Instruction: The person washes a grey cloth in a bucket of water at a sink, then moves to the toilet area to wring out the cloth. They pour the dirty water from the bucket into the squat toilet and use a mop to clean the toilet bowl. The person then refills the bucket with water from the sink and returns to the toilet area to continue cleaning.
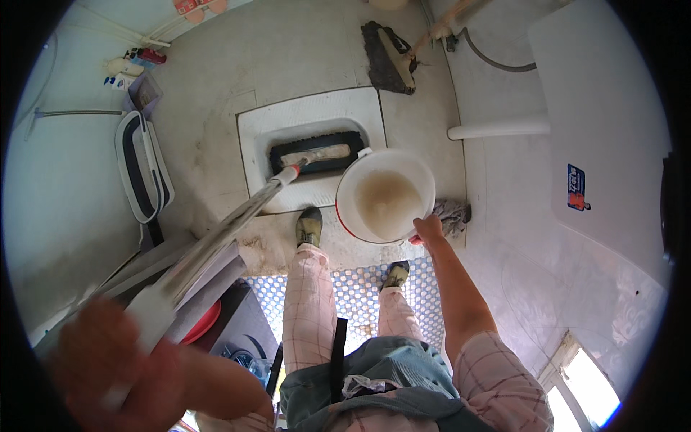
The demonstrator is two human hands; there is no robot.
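Note:
In the lower left, my left hand [108, 345], blurred by motion, is closed round the white grip of a long-handled flat mop [237, 218]. Its dark fringed mop head [278, 156] lies down in the basin of a white squat toilet [313, 200] set in the floor. My right hand [428, 231] grips the near right rim of a white plastic bucket [348, 186], which overlaps the toilet's near right corner. Cloudy brownish water [388, 197] partly fills the bucket. Its underside is hidden, so I cannot tell whether it rests on the floor.
A grey rag [453, 215] lies right of the bucket. Farther back, a dark mop or broom head [386, 59] is by the wall. A collapsible basin [132, 167] and bottles [127, 67] stand left. A white cistern [604, 124] hangs right; a red basin [204, 323] is lower left.

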